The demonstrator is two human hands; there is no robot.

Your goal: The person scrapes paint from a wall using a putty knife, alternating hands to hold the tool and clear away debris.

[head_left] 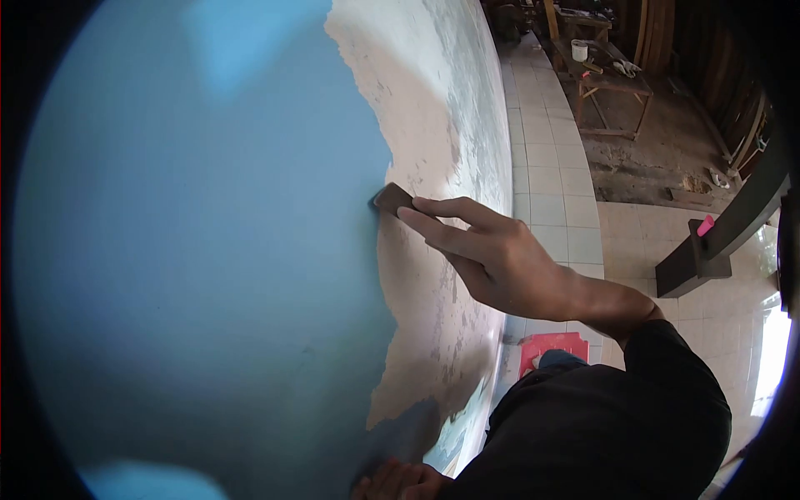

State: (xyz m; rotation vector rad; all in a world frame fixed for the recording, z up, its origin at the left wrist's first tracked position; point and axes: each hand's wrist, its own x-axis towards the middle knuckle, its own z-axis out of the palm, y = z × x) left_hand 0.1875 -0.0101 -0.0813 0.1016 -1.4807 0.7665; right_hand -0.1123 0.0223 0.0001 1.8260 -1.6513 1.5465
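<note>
My right hand (492, 254) reaches across the wall from a black sleeve. Between its thumb and fingers it pinches a small, dark brown, flat scraper (393, 200). The scraper's far end touches the wall at the ragged border between the blue paint (250, 208) and a bare beige patch (417, 292). At the bottom edge of the view, my left hand (402, 481) lies against the wall in shadow. Its fingers look stretched along the surface and only partly show; no tool is visible in them.
Pale floor tiles (546, 158) run along the wall's foot. A red plastic stool (567, 342) is near my legs. Further off stands a wooden table (612, 79) bearing a white tub (579, 50) and tools. A dark post (692, 267) with a pink cup (706, 225) stands right.
</note>
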